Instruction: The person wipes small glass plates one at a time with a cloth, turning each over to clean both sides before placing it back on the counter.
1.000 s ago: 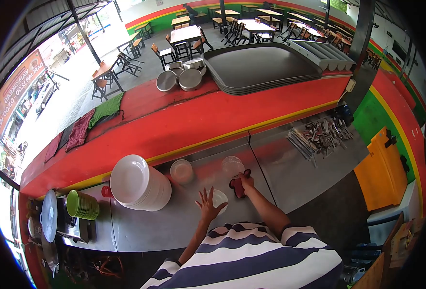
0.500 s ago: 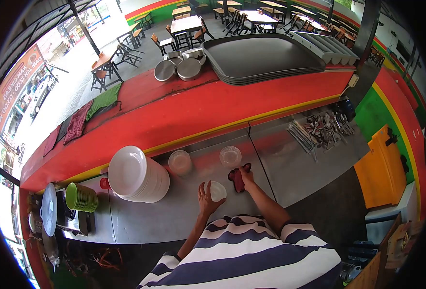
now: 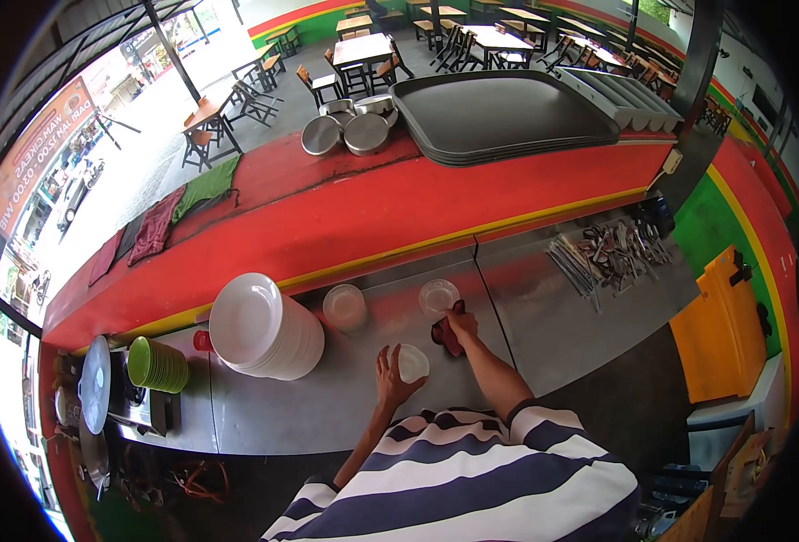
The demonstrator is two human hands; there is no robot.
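My left hand is curled round the side of a small clear bowl near the counter's front edge, thumb at its near rim. In my right hand is a bunched dark red cloth, partly hidden under the fingers. That hand is right at the near rim of a second clear bowl. To the left stands a third, whitish clear bowl, which looks like a stack.
A tall stack of white plates and green bowls stand left on the metal counter. Cutlery lies at the right. Black trays and metal tins rest on the red ledge.
My right hand has moved slightly forward with the cloth, up to the rim of the far bowl. My left hand stays at its bowl. The camera view has shifted a little.
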